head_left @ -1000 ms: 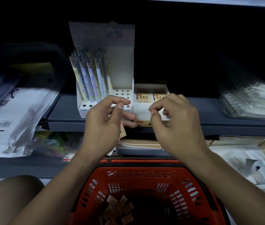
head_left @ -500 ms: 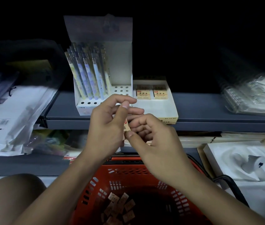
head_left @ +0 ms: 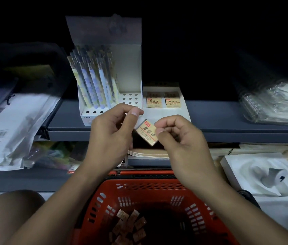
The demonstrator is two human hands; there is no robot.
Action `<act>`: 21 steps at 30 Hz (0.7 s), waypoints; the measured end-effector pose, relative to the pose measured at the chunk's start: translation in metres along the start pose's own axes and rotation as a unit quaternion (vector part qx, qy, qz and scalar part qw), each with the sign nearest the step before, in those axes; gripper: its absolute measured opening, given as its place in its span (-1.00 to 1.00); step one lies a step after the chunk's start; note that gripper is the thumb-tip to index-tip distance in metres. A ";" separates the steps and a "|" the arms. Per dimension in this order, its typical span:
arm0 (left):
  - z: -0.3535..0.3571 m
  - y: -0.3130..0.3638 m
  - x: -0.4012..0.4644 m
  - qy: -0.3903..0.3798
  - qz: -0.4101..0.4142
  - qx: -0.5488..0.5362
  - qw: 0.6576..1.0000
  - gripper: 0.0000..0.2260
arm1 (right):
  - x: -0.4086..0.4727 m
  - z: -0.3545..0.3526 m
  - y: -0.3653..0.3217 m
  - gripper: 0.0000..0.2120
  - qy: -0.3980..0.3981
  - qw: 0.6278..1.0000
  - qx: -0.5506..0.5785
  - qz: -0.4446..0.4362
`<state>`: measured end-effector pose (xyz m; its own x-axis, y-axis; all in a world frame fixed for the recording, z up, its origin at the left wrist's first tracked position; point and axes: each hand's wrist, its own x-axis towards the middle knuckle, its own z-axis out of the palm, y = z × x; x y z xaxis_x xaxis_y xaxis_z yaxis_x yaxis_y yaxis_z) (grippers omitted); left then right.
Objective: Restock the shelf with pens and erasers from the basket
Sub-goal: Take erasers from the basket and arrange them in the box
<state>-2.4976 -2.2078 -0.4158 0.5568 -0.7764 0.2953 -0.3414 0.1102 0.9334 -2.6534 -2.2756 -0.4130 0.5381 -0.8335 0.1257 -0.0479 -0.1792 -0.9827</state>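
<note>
Eraser (head_left: 146,133) now shows face-up, pinched by your right hand (head_left: 182,138) just below the eraser tray (head_left: 185,112) (left hand (head_left: 111,135) curled alongside, grip unclear), ready for shelving.

Stationery shop — stocked shelf (head_left: 228,119), red basket (head_left: 157,188)

shelf (head_left: 228,119) grey | on it: pen display box (head_left: 127,80), eraser tray (head_left: 184,112), spiral notebooks (head_left: 272,105)
</note>
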 end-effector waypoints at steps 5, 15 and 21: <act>-0.002 0.001 -0.001 -0.042 0.022 -0.023 0.999 -0.86 | 0.001 -0.008 -0.002 -0.85 0.011 1.000 -0.015 -0.002; 0.003 -0.003 -0.002 -0.031 0.014 -0.028 0.999 -0.86 | -0.006 -0.008 -0.005 -0.75 0.047 0.966 -0.236 -0.089; 0.004 0.000 -0.001 -0.025 0.007 -0.047 0.999 -0.84 | -0.001 -0.011 -0.001 -0.71 0.065 0.925 -0.340 -0.157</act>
<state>-2.5016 -2.2094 -0.4170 0.5135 -0.8040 0.3000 -0.2742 0.1775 0.9451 -2.6634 -2.2802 -0.4102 0.5116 -0.7324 0.4493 -0.4478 -0.6736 -0.5880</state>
